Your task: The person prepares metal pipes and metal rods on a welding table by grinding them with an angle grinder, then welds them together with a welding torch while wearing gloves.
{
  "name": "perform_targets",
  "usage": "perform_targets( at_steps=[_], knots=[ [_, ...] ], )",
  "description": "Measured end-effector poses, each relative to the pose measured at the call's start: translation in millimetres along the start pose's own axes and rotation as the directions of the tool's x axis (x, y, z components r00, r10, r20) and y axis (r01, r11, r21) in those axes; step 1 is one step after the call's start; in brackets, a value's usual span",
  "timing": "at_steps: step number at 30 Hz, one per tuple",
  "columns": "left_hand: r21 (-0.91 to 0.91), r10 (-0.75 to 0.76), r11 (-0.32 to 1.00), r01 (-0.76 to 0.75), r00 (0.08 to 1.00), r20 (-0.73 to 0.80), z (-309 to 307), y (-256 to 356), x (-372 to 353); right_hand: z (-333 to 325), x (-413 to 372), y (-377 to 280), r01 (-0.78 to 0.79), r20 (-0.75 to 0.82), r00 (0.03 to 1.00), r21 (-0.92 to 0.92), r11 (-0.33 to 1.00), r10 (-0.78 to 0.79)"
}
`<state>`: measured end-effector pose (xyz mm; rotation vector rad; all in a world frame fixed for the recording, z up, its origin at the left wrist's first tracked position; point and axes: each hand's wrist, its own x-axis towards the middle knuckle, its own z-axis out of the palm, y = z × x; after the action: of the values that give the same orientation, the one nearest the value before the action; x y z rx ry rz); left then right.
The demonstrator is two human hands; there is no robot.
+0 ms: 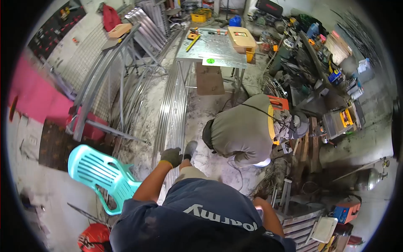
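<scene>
My left hand, in a dark work glove with a yellowish cuff, hangs in front of me with its fingers loosely apart and nothing in it. Below it runs a bundle of long metal profiles on the floor, next to my shoe. My right forearm shows beside my navy shirt; the hand itself is hidden behind my body. Ahead to the right, a co-worker in a grey-green top crouches, bent over toward an orange and yellow item.
A turquoise plastic chair stands on the left. Further ahead is a metal worktable with a yellow level and a lidded bin beside it. Metal racks line the left; cluttered shelves and a gas cylinder stand right.
</scene>
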<state>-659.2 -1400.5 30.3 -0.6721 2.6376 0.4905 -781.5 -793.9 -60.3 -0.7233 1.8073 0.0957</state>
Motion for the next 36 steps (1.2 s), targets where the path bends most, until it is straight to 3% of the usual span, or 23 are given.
perform_targets(
  at_steps=[4,7,9,10,11,13,14,16,17,20,21,22,23,24,25,27,29,30,31,32,33,34,36],
  knots=[
    [0.195,-0.012,0.980,-0.031,0.977,0.213,-100.3,1.8,167.7,69.9,46.5,-6.1,-0.024,-0.112,0.993,0.193,0.981,0.046],
    [0.186,0.121,0.975,-0.119,0.993,0.003,-150.5,-3.2,332.7,200.4,20.7,-45.8,-0.111,-0.082,0.982,0.488,0.866,0.172],
    [0.294,0.198,0.945,-0.146,0.968,-0.153,-203.6,18.6,399.2,99.9,82.3,-128.1,-0.173,-0.029,0.967,0.651,0.739,0.252],
    [0.314,0.217,0.931,-0.188,0.974,-0.061,-226.1,22.1,443.7,47.2,106.4,-163.7,-0.202,-0.002,0.957,0.715,0.669,0.291],
    [0.431,0.307,0.878,-0.207,0.935,-0.177,-222.7,16.9,490.0,66.9,86.5,-188.8,-0.229,0.027,0.945,0.769,0.597,0.327],
    [0.488,0.303,0.851,-0.195,0.941,-0.152,-274.2,42.4,535.2,50.6,85.7,-206.0,-0.271,0.090,0.916,0.857,0.439,0.390],
    [-0.086,0.198,0.970,-0.225,0.948,-0.249,-272.0,38.4,588.2,43.7,84.9,-215.6,-0.286,0.125,0.901,0.891,0.352,0.416],
    [0.321,0.212,0.935,-0.148,0.962,-0.174,-303.0,69.3,604.7,37.9,83.5,-238.6,-0.306,0.204,0.868,0.938,0.164,0.453],
    [0.328,0.231,0.931,-0.160,0.954,-0.191,-295.5,67.9,635.6,37.6,81.8,-253.7,-0.311,0.248,0.851,0.948,0.064,0.463],
    [0.393,0.256,0.902,-0.179,0.954,-0.154,-274.2,60.5,701.2,-0.5,62.6,-299.6,-0.132,-0.156,0.891,0.810,0.572,0.426],
    [0.441,0.240,0.880,-0.177,0.967,-0.090,-289.4,65.6,687.4,-16.3,57.4,-315.3,-0.104,0.064,0.853,0.993,0.049,0.518],
    [0.490,0.219,0.854,-0.176,0.975,-0.031,-296.3,69.5,678.6,-23.0,-13.1,-340.7,-0.106,0.078,0.848,0.994,0.025,0.525],
    [0.554,0.256,0.818,-0.155,0.961,-0.109,-290.1,70.6,679.9,-53.8,-11.1,-352.2,-0.053,0.145,0.828,0.982,-0.181,0.542],
    [0.529,0.236,0.834,-0.156,0.968,-0.085,-285.7,71.6,687.9,-154.8,-5.6,-382.2,0.010,0.212,0.811,0.927,-0.375,0.545],
    [0.504,0.214,0.850,-0.153,0.975,-0.065,-281.0,70.5,699.8,-139.4,6.2,-380.0,0.013,0.367,0.820,0.755,-0.656,0.439],
    [0.566,0.298,0.810,-0.152,0.938,-0.175,-263.0,62.7,709.1,-119.1,17.4,-387.7,0.030,0.348,0.804,0.786,-0.618,0.482],
    [0.529,0.273,0.824,-0.201,0.960,-0.061,-277.5,67.2,699.4,12.2,46.4,-366.6,0.031,0.345,0.796,0.796,-0.604,0.497],
    [0.512,0.260,0.830,-0.221,0.966,-0.005,-288.3,70.4,691.4,129.8,56.5,-357.8,0.090,0.311,0.867,0.670,-0.736,0.389],
    [0.541,0.288,0.812,-0.218,0.956,-0.047,-294.0,73.0,683.8,105.8,117.7,-373.3,0.127,0.246,0.925,0.516,-0.847,0.288],
    [0.499,0.261,0.838,-0.219,0.965,-0.016,-301.1,75.0,675.8,99.6,112.4,-374.8,0.130,0.243,0.927,0.506,-0.853,0.286],
    [0.458,0.239,0.861,-0.220,0.971,0.017,-315.7,80.6,660.2,40.0,86.8,-385.6,0.050,0.102,0.843,0.963,-0.266,0.528],
    [0.418,0.221,0.881,-0.222,0.974,0.052,-327.7,86.1,642.8,-18.3,59.6,-395.7,-0.150,-0.173,0.778,0.882,0.446,0.604],
    [0.375,0.273,0.899,-0.227,0.959,-0.075,-319.8,72.8,630.9,-32.3,54.5,-395.3,-0.131,-0.056,0.785,0.958,0.253,0.617]
  ],
)
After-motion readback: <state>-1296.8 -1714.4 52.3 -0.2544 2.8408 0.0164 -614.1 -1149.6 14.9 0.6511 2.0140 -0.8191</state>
